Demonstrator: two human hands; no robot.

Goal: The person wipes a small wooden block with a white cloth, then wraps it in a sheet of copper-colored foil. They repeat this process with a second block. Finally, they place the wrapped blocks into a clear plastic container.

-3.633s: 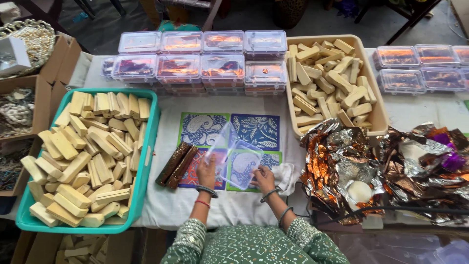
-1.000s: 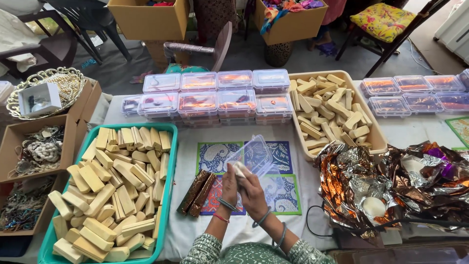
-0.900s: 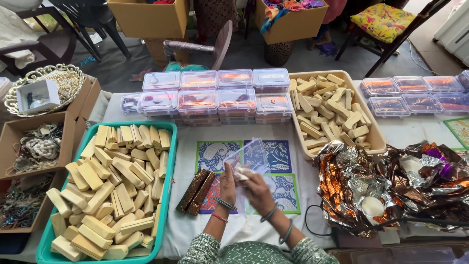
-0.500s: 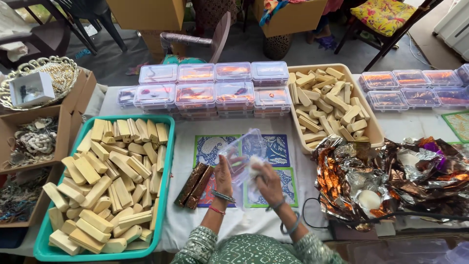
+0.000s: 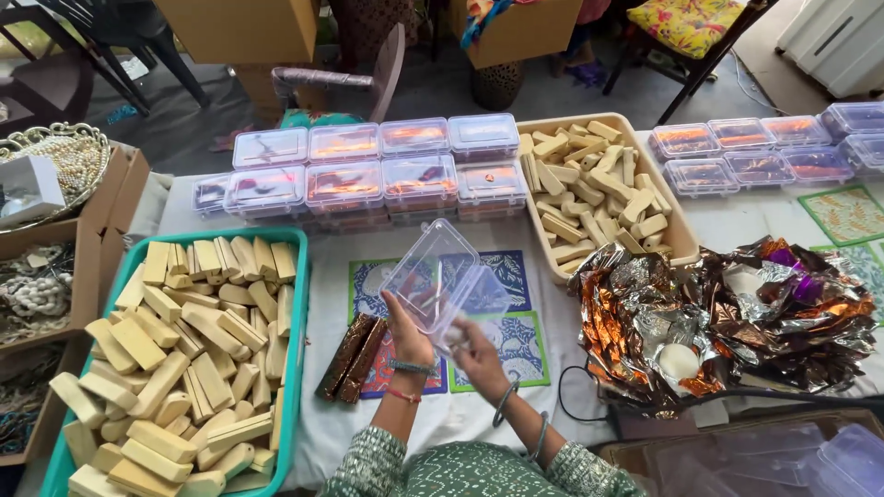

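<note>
White-clothed bench (image 5: 479, 423): above its middle, the left hand (image 5: 412, 337) grips a clear hinged box (image 5: 442, 281), fingers closed on it. Right hand (image 5: 479, 354) sits partly hidden behind; its grip is unclear.

Your left hand (image 5: 408, 333) and right hand (image 5: 478, 350) work in a narrow gap over the printed mats (image 5: 516, 340). The brown wrapped bars (image 5: 352, 357) and green tray (image 5: 296, 304) crowd the left, the foil heap (image 5: 645, 322) blocks the right, and stacked lidded boxes (image 5: 368, 179) wall off the far side.
</note>
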